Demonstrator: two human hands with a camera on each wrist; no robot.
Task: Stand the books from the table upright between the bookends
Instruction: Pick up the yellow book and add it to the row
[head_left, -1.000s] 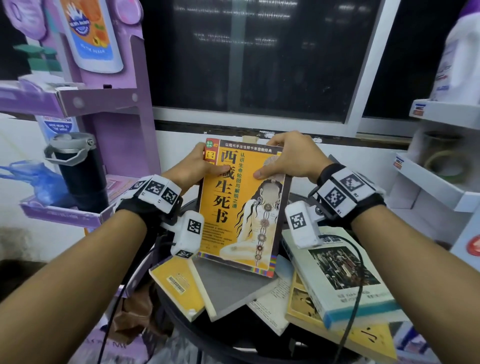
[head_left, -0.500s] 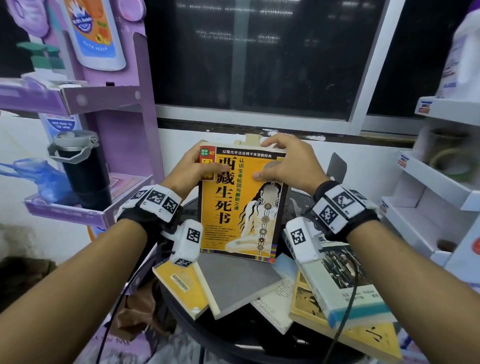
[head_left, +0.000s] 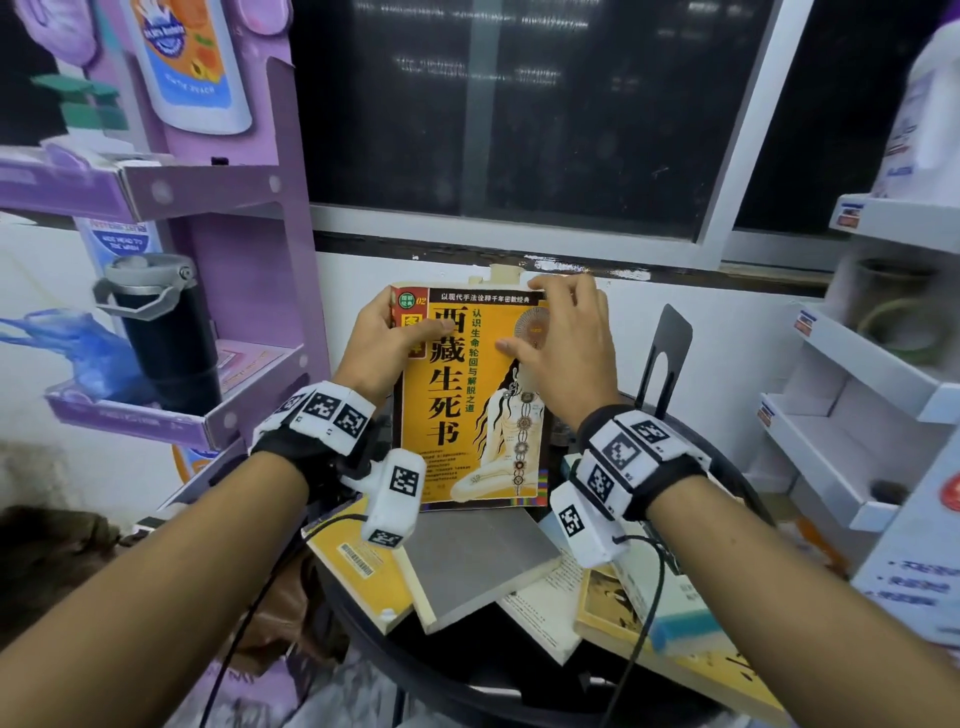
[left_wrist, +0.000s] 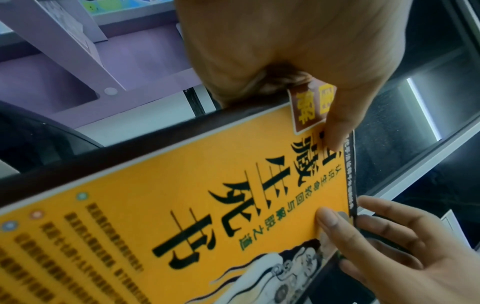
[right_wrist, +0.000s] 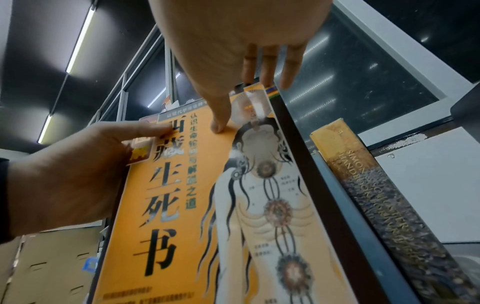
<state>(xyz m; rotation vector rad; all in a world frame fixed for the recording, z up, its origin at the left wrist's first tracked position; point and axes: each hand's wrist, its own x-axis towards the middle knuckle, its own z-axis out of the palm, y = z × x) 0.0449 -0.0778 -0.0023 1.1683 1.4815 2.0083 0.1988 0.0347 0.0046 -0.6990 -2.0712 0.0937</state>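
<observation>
Over the last second we have tipped the orange book (head_left: 470, 400) up from a backward lean until its cover stands close to upright and faces us, and it now sits further back on the round black surface (head_left: 467, 670), clear of the flat pile. The right hand (head_left: 563, 345) has changed most. A second ago its fingers curled over the top edge; now they lie nearly straight, thumb tip on the cover and the others reaching over the top right corner, steadying more than gripping. The left hand (head_left: 382, 343) keeps its pinch on the upper left corner, thumb across the front and fingers behind. We judge that this book is nearly placed and only needs a support before we let go.

The head view shows what is left: the grey book (head_left: 478, 561), a yellow book (head_left: 363, 569) and several more lie flat in front of it, so most of the task is not yet done. It also shows one black bookend (head_left: 667, 345) standing well to the right of the orange book, with a gap between them. We cannot see a second bookend.

The right wrist view adds what the head view hides: a thick mottled book (right_wrist: 384, 197) already stands just to the right of the orange one, with a slim blue-grey edge between them. The left wrist view shows the left thumb (left_wrist: 335, 131) pressing a brown label at the corner.
</observation>
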